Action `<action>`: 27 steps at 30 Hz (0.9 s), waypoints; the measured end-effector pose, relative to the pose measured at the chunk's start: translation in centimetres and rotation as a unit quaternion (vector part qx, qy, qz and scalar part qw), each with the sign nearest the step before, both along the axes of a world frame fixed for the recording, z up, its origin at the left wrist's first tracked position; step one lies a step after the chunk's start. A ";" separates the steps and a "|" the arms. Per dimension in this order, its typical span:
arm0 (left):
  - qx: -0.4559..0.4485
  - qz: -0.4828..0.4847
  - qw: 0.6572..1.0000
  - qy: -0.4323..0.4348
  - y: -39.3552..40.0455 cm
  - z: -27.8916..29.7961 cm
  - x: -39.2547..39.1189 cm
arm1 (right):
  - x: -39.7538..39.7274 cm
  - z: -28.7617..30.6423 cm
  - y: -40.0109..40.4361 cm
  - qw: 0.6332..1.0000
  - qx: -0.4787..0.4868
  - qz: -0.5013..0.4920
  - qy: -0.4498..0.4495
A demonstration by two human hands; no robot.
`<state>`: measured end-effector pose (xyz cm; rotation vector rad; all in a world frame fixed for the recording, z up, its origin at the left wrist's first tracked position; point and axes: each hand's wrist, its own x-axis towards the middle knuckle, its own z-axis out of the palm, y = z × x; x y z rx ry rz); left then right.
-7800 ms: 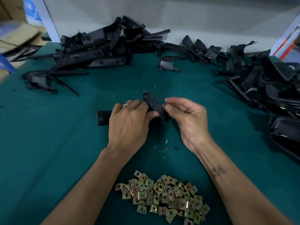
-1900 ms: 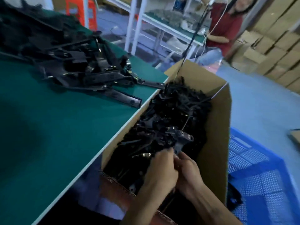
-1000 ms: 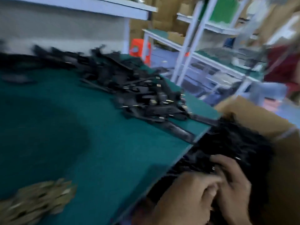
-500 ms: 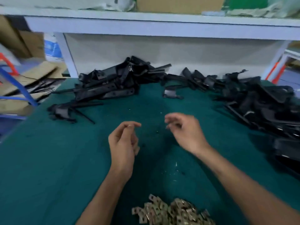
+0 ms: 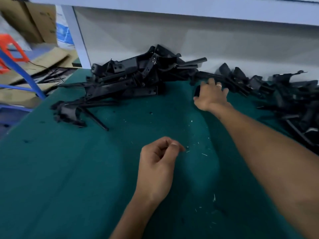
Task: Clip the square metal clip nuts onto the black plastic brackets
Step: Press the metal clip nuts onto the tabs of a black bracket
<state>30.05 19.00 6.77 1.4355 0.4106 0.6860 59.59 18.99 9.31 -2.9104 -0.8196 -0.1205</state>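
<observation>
I am reaching my right hand (image 5: 211, 95) to the far bracket pile (image 5: 131, 78), fingers curling over one black bracket (image 5: 197, 91), left hand (image 5: 158, 161) loosely curled, empty; next, fetching a clip nut, none in view.

Brackets (image 5: 131, 78): black plastic, mostly matt, faint sheen on edges. Table cover (image 5: 69, 169): green cloth-like, matt, flecked with pale shavings. Boxes (image 5: 29, 19): brown cardboard, matt. Stool (image 5: 10, 49): orange plastic.
</observation>
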 end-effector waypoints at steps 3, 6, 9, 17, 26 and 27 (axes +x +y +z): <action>0.034 0.010 0.999 0.004 -0.4 0.2 0.0 | 0.1 1.2 -1.4 0.999 -0.011 -0.010 0.031; 0.059 0.010 0.998 0.004 -0.7 0.5 0.0 | -0.7 1.6 -2.5 0.998 -0.007 0.001 0.058; 0.091 0.015 0.996 0.015 -0.9 0.6 -0.1 | -1.8 1.1 -2.6 1.000 -0.002 -0.018 0.008; 0.101 0.010 0.995 0.011 -1.2 0.8 -0.2 | -2.7 -0.5 -1.5 0.985 0.113 -0.129 0.030; 0.152 0.250 0.956 0.036 -0.8 0.4 -0.4 | -11.9 5.9 -3.9 0.880 0.372 0.001 0.296; 0.188 0.264 0.945 0.038 -1.0 0.5 -0.4 | -13.4 6.8 -4.9 0.848 0.381 0.030 0.367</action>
